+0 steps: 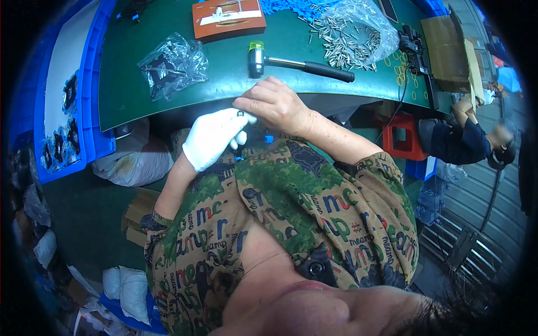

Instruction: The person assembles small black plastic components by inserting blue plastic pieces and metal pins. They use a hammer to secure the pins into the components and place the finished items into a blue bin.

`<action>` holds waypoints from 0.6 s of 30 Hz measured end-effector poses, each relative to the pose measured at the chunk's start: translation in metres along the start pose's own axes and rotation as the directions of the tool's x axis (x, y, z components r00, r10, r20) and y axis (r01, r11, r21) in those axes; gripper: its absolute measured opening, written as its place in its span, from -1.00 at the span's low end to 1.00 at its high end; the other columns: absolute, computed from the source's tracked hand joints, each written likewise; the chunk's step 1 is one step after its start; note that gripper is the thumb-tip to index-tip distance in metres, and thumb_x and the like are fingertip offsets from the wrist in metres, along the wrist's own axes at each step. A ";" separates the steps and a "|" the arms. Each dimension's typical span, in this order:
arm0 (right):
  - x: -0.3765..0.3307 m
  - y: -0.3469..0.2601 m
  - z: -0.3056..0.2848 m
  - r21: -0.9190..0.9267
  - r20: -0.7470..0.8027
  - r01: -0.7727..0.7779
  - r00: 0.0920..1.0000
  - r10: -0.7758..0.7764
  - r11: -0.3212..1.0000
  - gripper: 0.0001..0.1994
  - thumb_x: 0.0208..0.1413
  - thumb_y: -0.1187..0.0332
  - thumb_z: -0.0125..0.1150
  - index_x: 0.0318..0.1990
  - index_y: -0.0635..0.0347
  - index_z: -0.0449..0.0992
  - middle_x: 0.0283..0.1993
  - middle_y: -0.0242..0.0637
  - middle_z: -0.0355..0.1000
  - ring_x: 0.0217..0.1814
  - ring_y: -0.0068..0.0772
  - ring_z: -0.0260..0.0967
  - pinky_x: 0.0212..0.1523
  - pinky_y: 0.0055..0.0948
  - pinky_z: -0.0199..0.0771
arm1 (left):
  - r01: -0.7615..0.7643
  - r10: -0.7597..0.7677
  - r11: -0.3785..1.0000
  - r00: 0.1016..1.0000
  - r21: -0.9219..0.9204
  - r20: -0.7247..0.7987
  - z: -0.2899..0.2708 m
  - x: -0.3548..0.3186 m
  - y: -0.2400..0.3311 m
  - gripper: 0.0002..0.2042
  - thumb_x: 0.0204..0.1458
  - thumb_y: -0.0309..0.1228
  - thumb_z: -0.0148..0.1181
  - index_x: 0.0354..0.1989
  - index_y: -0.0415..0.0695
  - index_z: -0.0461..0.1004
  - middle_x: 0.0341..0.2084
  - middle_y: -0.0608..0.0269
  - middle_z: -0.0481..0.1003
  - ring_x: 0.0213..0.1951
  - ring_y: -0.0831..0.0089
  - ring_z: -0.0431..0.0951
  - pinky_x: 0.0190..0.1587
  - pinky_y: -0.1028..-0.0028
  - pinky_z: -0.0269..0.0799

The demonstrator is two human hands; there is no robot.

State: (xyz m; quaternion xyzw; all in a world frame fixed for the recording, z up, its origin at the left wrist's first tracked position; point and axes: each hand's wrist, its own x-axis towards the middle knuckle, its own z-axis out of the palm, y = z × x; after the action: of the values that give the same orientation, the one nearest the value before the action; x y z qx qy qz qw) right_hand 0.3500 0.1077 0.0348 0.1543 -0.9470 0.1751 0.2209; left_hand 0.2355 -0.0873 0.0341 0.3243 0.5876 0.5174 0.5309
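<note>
My left hand (216, 137), in a white glove, is closed with its fingertips pinched on a small black part (241, 113). Bare and curled, my right hand (274, 106) meets the left one at that part, just off the table's front edge. What lies inside the right fingers is hidden. Beyond my hands, a mallet (256, 60) with a yellow-green face and a black grip lies on the green table (224, 75). Small blue pieces (269, 138) show below my hands, in front of my patterned shirt.
A clear bag with black parts (174, 64) lies left. Behind stands an orange-brown box (228, 19). Metal pins (347, 45) spill around a plastic bag, near yellow rings (400, 70). A blue crate (92, 112) flanks the table; a red stool (403, 137) and another person (462, 140) are right.
</note>
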 end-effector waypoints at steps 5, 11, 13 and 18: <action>-0.006 -0.005 0.010 0.011 -0.096 -0.066 0.993 0.067 0.998 -0.71 -0.05 0.42 0.32 -0.10 0.08 0.58 -0.32 -0.43 0.45 -0.29 -0.39 0.46 -0.27 -0.37 0.36 | -0.003 0.003 1.000 0.999 0.015 -0.046 0.005 0.000 0.003 -0.73 0.34 -0.32 0.05 -0.04 -0.24 0.59 -0.50 0.37 0.53 -0.50 0.69 0.44 -0.40 0.64 0.35; -0.007 -0.008 0.013 0.034 -0.109 -0.096 0.989 0.099 0.995 -0.73 -0.03 0.42 0.31 -0.11 0.08 0.58 -0.30 -0.43 0.48 -0.27 -0.40 0.48 -0.27 -0.35 0.36 | -0.041 0.043 0.999 0.997 0.035 -0.068 0.005 0.000 0.001 -0.75 0.32 -0.33 0.06 -0.08 -0.22 0.61 -0.54 0.37 0.53 -0.53 0.67 0.44 -0.43 0.62 0.37; -0.007 -0.007 0.011 0.048 -0.080 -0.085 0.993 0.088 0.995 -0.73 -0.04 0.42 0.31 -0.11 0.09 0.57 -0.29 -0.43 0.48 -0.26 -0.40 0.48 -0.26 -0.35 0.36 | -0.048 0.051 0.998 0.995 0.031 -0.086 0.006 -0.002 0.003 -0.75 0.32 -0.34 0.07 -0.10 -0.25 0.62 -0.55 0.37 0.52 -0.54 0.68 0.42 -0.44 0.63 0.34; 0.014 0.029 -0.027 -0.191 -0.052 -0.055 0.998 0.046 0.980 -0.69 0.03 0.37 0.33 -0.03 0.05 0.53 -0.33 -0.37 0.45 -0.29 -0.30 0.46 -0.23 -0.27 0.39 | -0.118 0.141 0.983 0.975 0.140 -0.172 0.000 -0.001 -0.004 -0.74 0.32 -0.33 0.06 -0.11 -0.23 0.63 -0.57 0.38 0.52 -0.55 0.70 0.42 -0.45 0.64 0.34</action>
State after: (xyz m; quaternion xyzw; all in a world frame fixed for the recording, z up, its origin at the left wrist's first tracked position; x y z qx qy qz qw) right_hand 0.3373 0.1408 0.0563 0.1038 -0.9576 0.0922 0.2526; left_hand 0.2367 -0.0895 0.0310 0.3472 0.6432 0.5392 0.4184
